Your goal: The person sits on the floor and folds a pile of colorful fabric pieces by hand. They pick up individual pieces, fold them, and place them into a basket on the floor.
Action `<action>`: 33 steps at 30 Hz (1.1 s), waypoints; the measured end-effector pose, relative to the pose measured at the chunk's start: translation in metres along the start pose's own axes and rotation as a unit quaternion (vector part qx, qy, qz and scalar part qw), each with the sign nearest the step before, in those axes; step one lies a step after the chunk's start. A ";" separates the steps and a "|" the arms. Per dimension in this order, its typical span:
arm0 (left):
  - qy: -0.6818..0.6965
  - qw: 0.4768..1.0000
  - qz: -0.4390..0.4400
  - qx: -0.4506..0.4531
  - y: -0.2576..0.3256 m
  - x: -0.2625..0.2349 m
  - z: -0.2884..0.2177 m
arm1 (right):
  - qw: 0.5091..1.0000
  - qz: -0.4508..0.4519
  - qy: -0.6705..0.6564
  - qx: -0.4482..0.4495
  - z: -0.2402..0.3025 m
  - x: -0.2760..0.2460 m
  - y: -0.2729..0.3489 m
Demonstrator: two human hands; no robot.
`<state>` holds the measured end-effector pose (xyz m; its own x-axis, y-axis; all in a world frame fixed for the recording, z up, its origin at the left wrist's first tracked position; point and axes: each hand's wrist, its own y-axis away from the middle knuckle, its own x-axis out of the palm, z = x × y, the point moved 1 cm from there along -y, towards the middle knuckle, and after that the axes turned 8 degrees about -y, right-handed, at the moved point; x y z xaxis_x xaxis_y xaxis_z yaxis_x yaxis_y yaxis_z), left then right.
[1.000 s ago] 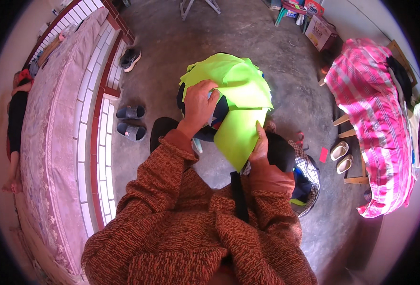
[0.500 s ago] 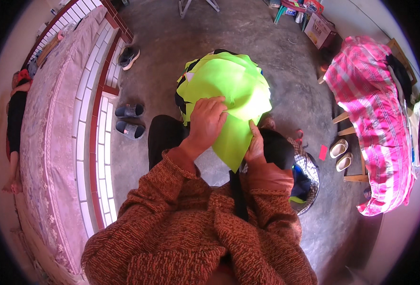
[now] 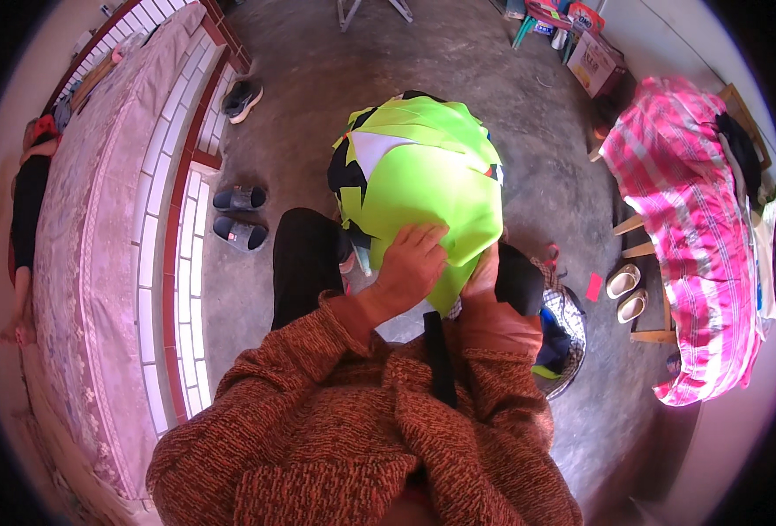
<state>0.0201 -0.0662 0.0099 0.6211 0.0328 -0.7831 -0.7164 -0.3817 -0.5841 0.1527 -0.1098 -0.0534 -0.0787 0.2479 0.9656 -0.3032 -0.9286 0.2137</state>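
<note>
A neon yellow-green cloth piece (image 3: 432, 195) lies over a rounded heap of similar cut pieces in front of my knees. Its near end hangs down in a point between my hands. My left hand (image 3: 412, 270) has its fingers bent and pressed together on the cloth's near left edge. On the right side, my right hand (image 3: 484, 279) grips the edge, most of its fingers hidden under the fabric. A white patch (image 3: 374, 149) and dark fabric (image 3: 347, 175) show at the heap's left side. What supports the heap is hidden.
A checked basket (image 3: 572, 337) with dark cloth stands by my right knee. Pale shoes (image 3: 626, 291) and a stool draped in pink plaid cloth (image 3: 682, 237) are at right. Slippers (image 3: 241, 233) lie left, beside a bed (image 3: 99, 228) on which a person (image 3: 30, 210) lies.
Both hands have come nearer my body, drawing the neon cloth with them. More of the white patch on the heap shows now.
</note>
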 end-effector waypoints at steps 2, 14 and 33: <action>0.003 1.000 -0.008 0.001 0.002 0.005 -0.002 | 1.000 0.017 -0.020 -0.016 0.002 0.010 0.005; -0.006 1.000 0.015 -0.027 0.007 0.013 -0.005 | 0.996 0.021 -0.048 0.066 0.004 -0.011 0.017; -0.026 0.995 -0.080 -0.058 -0.080 -0.004 0.070 | 0.993 -0.069 0.050 0.080 0.006 -0.017 0.002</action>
<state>0.0531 0.0290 0.0449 0.7046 0.1484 -0.6939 -0.5661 -0.4722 -0.6757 0.1592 -0.1173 -0.0683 -0.1424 0.3938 0.9081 -0.1643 -0.9141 0.3706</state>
